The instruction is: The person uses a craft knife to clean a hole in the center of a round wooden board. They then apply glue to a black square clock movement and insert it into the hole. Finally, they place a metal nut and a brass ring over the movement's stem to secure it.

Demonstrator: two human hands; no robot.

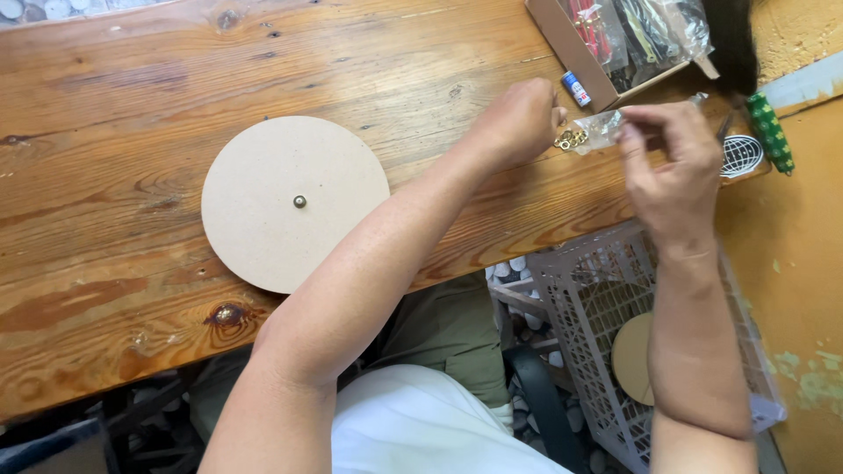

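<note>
My right hand (672,167) pinches a small clear plastic bag (601,130) above the right end of the wooden table (114,132). Small brass-coloured metal parts (571,139) show at the bag's open mouth. My left hand (518,118) is closed at that mouth, its fingertips on the bag and the parts. A round beige fibreboard disc (294,204) lies flat on the table to the left, with a small metal stud (299,201) at its centre.
An open cardboard box (571,48) of bagged items stands at the back right, a small battery (576,89) beside it. A green ridged handle (770,132) lies at the far right. A pale plastic crate (597,290) holding another disc (634,355) sits below the table edge.
</note>
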